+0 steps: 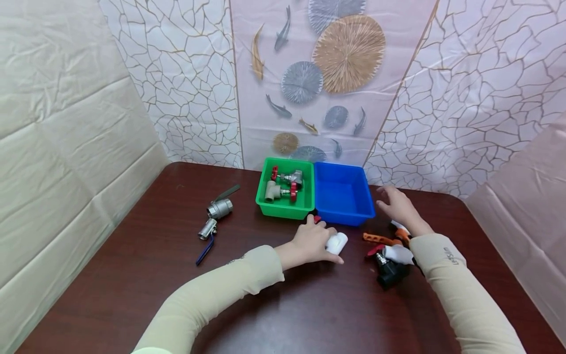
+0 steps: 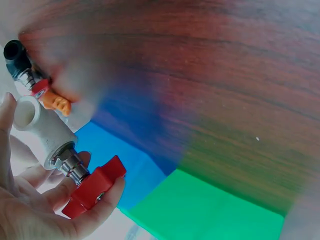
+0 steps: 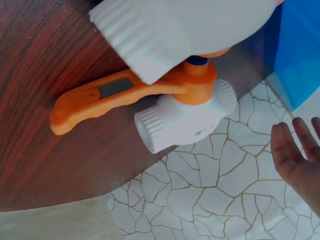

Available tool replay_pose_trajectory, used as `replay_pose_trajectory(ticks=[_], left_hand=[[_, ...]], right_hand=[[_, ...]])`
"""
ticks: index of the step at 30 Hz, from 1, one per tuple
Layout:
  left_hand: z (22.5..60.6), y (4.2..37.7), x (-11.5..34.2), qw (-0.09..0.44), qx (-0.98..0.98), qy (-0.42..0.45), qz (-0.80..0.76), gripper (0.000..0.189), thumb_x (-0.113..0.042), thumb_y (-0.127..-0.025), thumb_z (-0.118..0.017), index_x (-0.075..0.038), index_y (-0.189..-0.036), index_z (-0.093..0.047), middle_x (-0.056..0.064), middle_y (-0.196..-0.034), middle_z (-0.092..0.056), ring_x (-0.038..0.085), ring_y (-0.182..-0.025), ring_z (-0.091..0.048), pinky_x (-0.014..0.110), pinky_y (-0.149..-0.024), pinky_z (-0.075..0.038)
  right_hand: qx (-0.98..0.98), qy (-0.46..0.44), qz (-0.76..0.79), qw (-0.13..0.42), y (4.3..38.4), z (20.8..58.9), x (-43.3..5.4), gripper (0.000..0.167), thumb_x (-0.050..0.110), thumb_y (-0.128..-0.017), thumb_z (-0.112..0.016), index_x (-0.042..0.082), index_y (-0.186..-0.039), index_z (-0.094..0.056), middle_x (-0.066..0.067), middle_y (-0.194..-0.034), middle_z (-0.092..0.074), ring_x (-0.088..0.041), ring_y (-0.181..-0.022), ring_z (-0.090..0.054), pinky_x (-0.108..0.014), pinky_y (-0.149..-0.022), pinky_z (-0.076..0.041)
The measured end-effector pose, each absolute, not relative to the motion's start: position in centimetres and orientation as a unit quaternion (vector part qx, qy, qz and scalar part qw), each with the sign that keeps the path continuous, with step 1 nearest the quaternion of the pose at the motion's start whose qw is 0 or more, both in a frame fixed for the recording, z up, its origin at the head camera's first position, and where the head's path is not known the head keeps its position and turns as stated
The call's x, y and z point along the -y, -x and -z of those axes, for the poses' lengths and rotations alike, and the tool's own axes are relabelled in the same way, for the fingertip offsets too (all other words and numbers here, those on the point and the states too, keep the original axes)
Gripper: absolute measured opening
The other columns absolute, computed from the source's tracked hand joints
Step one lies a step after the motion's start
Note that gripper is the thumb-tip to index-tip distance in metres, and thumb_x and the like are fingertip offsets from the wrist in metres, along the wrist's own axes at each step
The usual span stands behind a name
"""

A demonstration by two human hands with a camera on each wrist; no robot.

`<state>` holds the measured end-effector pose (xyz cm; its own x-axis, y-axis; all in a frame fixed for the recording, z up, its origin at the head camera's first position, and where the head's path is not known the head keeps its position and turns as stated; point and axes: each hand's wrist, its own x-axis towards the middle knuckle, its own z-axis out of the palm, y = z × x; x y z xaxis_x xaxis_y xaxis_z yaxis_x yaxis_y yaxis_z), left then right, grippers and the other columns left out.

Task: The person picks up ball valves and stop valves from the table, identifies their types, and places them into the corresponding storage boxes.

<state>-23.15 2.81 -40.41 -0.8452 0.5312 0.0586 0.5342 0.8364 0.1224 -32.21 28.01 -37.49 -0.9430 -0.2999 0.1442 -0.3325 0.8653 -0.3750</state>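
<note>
Dark red-brown table [image 1: 309,309] before gold-veined white walls [image 1: 190,73]

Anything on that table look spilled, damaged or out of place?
Nothing stands out: no spill or obvious damage. The green bin and blue bin sit upright side by side, and the white valve in the left hand looks intact. The black valve is bunched near orange-handled valves, which seems untidy rather than wrong.

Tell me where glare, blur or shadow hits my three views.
Head: mostly clear, pale sheen on the near tabletop; left wrist: hazy smears blur the tabletop, while the red-handled valve in the left hand looks fairly crisp; right wrist: the right hand looks shadowed, the orange-handled valve fairly sharp.
</note>
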Motion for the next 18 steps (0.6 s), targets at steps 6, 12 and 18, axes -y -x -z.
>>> replay_pose_trajectory(ticks=[6,12,18], left_hand=[[39.5,22.5,-1.8,0.011,0.954,0.285,0.088,0.070,-0.067,-0.072,-0.066,-0.022,-0.124,-0.061,0.003,-0.109,-0.062,0.024,-0.103,-0.045,0.027,-0.059,-0.046],[38.7,22.5,-0.8,0.026,0.955,0.284,0.085,0.070,-0.068,-0.073,-0.065,-0.021,-0.125,-0.060,0.004,-0.110,-0.062,0.025,-0.105,-0.045,0.028,-0.061,-0.048],[38.4,23.1,0.1,0.019,0.960,0.265,0.086,0.072,-0.068,-0.074,-0.063,-0.020,-0.128,-0.059,0.006,-0.113,-0.062,0.025,-0.105,-0.048,0.031,-0.066,-0.051]], right_hand=[[0.966,-0.172,-0.192,0.036,32.3,37.7,-27.1,0.037,0.010,-0.097,-0.049,-0.013,-0.125,-0.047,-0.035,-0.121,-0.052,-0.047,-0.110,-0.051,-0.059,-0.091,-0.042],[0.965,-0.199,-0.165,0.044,32.1,37.6,-26.1,0.040,0.017,-0.098,-0.049,-0.012,-0.126,-0.048,-0.033,-0.124,-0.051,-0.047,-0.109,-0.050,-0.059,-0.091,-0.041],[0.972,-0.203,-0.115,0.021,32.4,37.8,-24.9,0.045,0.025,-0.097,-0.052,-0.004,-0.130,-0.048,-0.029,-0.132,-0.048,-0.051,-0.119,-0.042,-0.066,-0.094,-0.035]])
